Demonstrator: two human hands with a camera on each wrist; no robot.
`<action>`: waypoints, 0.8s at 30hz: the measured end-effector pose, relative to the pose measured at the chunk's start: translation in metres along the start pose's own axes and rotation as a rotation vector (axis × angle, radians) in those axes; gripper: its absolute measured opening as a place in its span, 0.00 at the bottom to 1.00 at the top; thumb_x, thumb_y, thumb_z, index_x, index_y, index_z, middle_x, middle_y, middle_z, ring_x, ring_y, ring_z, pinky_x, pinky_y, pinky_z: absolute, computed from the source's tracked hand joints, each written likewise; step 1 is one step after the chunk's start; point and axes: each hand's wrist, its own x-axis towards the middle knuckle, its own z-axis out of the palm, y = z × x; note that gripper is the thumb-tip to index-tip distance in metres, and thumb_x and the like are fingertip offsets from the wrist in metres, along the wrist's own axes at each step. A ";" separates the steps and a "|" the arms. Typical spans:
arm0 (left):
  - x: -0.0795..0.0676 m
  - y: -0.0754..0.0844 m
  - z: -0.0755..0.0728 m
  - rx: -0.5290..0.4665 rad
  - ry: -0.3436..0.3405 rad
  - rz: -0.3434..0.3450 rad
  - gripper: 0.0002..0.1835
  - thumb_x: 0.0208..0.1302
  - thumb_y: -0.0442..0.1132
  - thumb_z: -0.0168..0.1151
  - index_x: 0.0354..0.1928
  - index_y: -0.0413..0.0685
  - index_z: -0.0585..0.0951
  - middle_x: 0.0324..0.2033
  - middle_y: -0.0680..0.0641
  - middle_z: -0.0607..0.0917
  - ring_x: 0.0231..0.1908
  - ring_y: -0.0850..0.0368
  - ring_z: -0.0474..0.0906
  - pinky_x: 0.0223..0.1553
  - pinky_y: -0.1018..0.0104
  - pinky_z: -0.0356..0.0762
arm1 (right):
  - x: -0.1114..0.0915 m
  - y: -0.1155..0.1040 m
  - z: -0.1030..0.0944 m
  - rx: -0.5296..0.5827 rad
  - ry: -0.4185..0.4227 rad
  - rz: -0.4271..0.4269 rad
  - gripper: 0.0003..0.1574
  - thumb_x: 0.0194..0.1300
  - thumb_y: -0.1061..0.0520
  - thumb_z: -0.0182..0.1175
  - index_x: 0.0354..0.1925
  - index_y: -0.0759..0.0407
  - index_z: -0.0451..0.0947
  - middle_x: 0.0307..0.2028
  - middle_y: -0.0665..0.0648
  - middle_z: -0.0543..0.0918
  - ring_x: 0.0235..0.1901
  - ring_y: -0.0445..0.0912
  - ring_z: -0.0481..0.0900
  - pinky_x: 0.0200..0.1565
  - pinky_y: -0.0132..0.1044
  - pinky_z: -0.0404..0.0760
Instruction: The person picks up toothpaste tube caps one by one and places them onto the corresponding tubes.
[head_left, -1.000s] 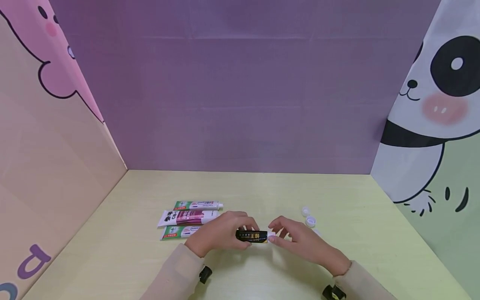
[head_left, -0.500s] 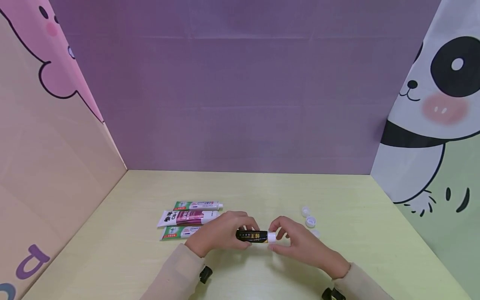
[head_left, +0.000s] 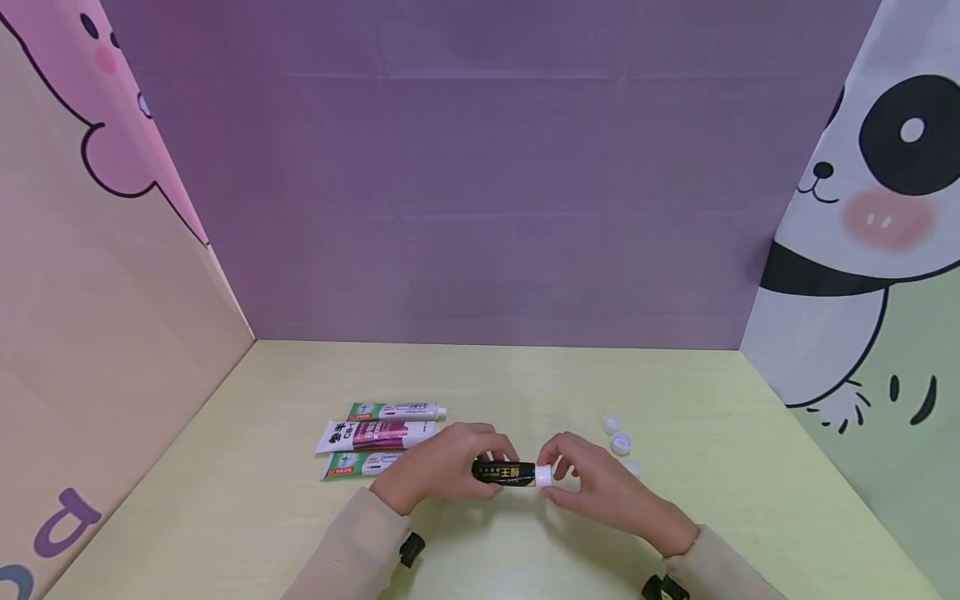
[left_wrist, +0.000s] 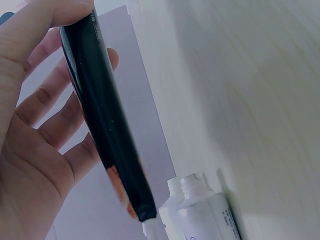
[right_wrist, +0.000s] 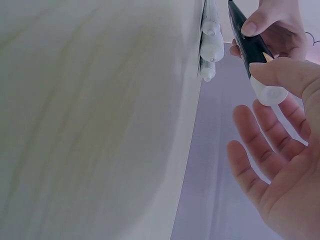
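My left hand [head_left: 448,467] grips a black toothpaste tube [head_left: 504,473] with gold lettering, held level above the table, thumb on the near side and fingers behind. The tube's white cap [head_left: 543,476] faces right. Thumb and index finger of my right hand [head_left: 600,483] pinch this cap; in the right wrist view the thumb lies across the edge of the cap [right_wrist: 272,96], and the other fingers are spread below it. From the left wrist the dark tube body [left_wrist: 102,100] runs lengthwise through the view, its upper end covered by the left thumb.
Left of my hands lie a green-and-white tube [head_left: 397,411], a purple-and-white tube [head_left: 393,435] and another green-and-white tube [head_left: 363,464], partly behind my left hand. Small white caps [head_left: 620,442] lie beyond my right hand. A purple panel [head_left: 480,208] stands behind the table [head_left: 675,392].
My right thumb and fingers have shifted and spread slightly around the cap, so more of its white side shows. The left hand and the tube keep their place.
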 end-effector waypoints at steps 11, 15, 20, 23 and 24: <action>0.000 0.001 -0.001 -0.001 0.012 0.000 0.15 0.55 0.36 0.74 0.44 0.58 0.85 0.35 0.62 0.79 0.33 0.68 0.74 0.37 0.74 0.75 | 0.000 -0.003 -0.002 0.015 -0.018 0.057 0.11 0.67 0.52 0.66 0.45 0.48 0.75 0.36 0.40 0.80 0.34 0.37 0.78 0.34 0.37 0.79; 0.000 0.002 -0.001 -0.004 0.011 -0.010 0.15 0.55 0.36 0.73 0.44 0.58 0.85 0.34 0.62 0.79 0.33 0.68 0.74 0.36 0.73 0.75 | 0.000 0.000 -0.002 0.022 -0.045 0.097 0.07 0.71 0.48 0.62 0.45 0.46 0.77 0.31 0.40 0.80 0.32 0.36 0.77 0.33 0.35 0.78; 0.000 0.002 0.000 -0.005 0.013 -0.007 0.15 0.54 0.36 0.73 0.44 0.59 0.84 0.34 0.62 0.79 0.32 0.68 0.74 0.36 0.73 0.74 | -0.001 0.001 -0.001 0.036 -0.065 0.135 0.10 0.75 0.45 0.57 0.42 0.48 0.79 0.29 0.45 0.82 0.28 0.36 0.74 0.29 0.32 0.75; 0.000 0.002 0.000 -0.003 0.014 -0.002 0.15 0.54 0.36 0.74 0.44 0.59 0.84 0.34 0.62 0.79 0.33 0.68 0.74 0.36 0.73 0.74 | -0.001 0.001 -0.001 0.033 -0.080 0.165 0.16 0.77 0.44 0.52 0.40 0.50 0.80 0.27 0.48 0.82 0.23 0.35 0.70 0.26 0.32 0.72; 0.000 0.002 0.000 -0.002 0.014 0.000 0.15 0.54 0.36 0.74 0.44 0.58 0.84 0.35 0.62 0.79 0.33 0.68 0.74 0.36 0.74 0.74 | 0.000 0.001 -0.001 0.029 -0.085 0.173 0.18 0.78 0.44 0.51 0.39 0.51 0.80 0.27 0.49 0.82 0.21 0.35 0.68 0.25 0.31 0.70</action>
